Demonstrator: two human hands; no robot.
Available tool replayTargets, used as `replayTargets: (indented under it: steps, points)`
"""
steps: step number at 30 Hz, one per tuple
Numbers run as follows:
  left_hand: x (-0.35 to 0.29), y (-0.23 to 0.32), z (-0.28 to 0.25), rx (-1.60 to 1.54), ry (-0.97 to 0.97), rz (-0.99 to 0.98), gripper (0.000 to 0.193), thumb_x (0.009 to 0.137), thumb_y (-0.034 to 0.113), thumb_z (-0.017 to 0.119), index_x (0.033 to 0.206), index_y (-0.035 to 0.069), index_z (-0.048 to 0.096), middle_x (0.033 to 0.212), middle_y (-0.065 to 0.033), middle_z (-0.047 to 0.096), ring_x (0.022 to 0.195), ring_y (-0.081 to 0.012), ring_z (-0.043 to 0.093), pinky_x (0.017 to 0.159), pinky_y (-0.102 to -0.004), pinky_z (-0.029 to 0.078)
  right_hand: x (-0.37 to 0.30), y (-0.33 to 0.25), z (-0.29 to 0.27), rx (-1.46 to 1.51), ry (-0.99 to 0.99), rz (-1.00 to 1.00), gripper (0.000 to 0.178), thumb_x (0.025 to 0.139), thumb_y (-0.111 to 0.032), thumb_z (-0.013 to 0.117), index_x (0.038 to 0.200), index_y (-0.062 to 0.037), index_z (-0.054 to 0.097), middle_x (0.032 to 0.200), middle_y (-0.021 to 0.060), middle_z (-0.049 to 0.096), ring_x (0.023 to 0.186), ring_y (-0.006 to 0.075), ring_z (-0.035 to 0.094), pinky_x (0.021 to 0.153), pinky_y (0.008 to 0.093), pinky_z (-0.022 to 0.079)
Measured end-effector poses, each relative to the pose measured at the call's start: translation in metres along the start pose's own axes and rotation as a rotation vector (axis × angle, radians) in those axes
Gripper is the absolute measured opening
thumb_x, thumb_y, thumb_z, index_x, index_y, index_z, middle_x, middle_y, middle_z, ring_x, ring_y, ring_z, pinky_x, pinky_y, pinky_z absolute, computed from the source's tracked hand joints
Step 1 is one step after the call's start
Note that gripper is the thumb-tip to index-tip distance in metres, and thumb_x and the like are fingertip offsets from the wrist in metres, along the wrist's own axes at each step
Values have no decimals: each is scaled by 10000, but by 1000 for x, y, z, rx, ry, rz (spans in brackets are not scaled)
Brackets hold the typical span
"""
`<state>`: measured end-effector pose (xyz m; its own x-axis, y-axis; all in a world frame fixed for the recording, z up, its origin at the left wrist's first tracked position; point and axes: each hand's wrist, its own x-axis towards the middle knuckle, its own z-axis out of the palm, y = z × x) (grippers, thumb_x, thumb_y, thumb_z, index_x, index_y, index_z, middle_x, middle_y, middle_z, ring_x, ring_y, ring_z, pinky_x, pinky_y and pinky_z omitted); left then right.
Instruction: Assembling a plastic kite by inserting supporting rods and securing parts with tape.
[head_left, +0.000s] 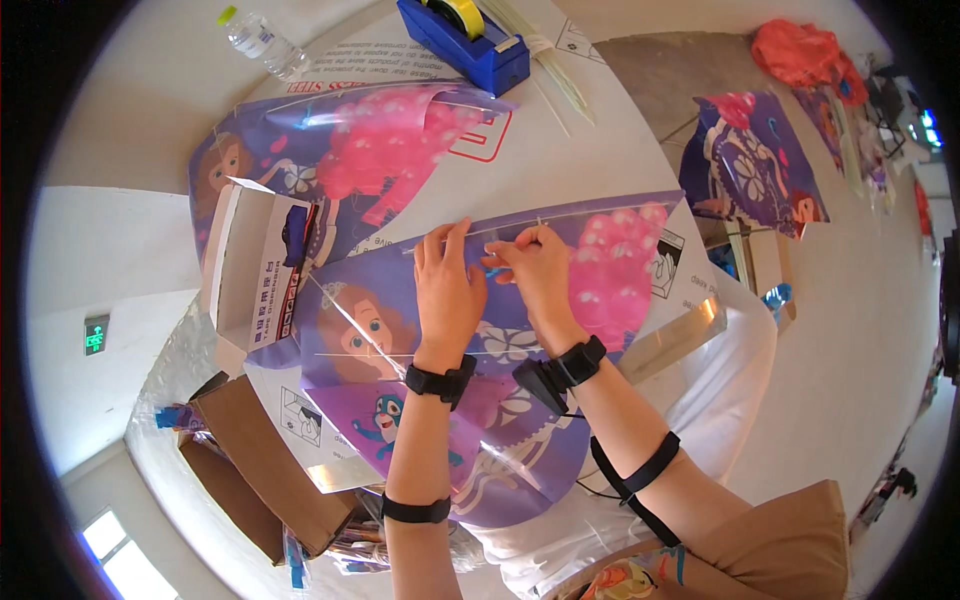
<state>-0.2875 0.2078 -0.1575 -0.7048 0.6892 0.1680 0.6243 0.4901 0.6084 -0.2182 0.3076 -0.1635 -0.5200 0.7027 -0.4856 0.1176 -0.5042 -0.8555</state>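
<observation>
In the head view, a purple printed sheet [395,272] lies toward the surface's [575,158] near edge. The left hand [447,290] spreads flat over it; the right hand [541,283] has fingers narrowed, their grip unclear. A blue tape dispenser [478,55] stands toward the far edge, an open white box [237,262] at the left edge.

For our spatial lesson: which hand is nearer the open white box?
Left. The left hand is right of the white box; the right hand lies farther right, past the left.
</observation>
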Motion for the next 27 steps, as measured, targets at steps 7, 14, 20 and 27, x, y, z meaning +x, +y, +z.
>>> replayTargets:
  steps: [7,14,20,27]
  points:
    - [0,2,-8,47,-94,0,650,693,-75,559,1322,81,506,1207,-174,496,1124,-384,474,959,-453,422,4,2,5,-14,58,30,182,803,23,669,825,11,489,773,141,649,686,231,715,479,273,541]
    - [2,0,-7,73,-116,40,684,669,-80,558,1331,79,491,1231,-175,487,1133,-392,470,971,-449,423,6,4,5,27,59,51,176,798,7,684,819,26,510,772,136,650,691,233,716,512,284,564]
    - [1,-2,-8,69,-124,31,685,667,-71,564,1336,45,468,1247,-174,485,1140,-397,468,970,-447,426,2,-1,9,67,59,123,163,799,22,652,856,43,501,813,178,661,677,245,712,503,292,560]
    - [4,3,-10,106,-162,12,638,694,-45,591,1318,54,496,1241,-148,495,1165,-359,472,943,-439,441,4,1,6,146,18,147,125,837,-13,578,896,39,480,830,192,662,726,256,714,552,306,570]
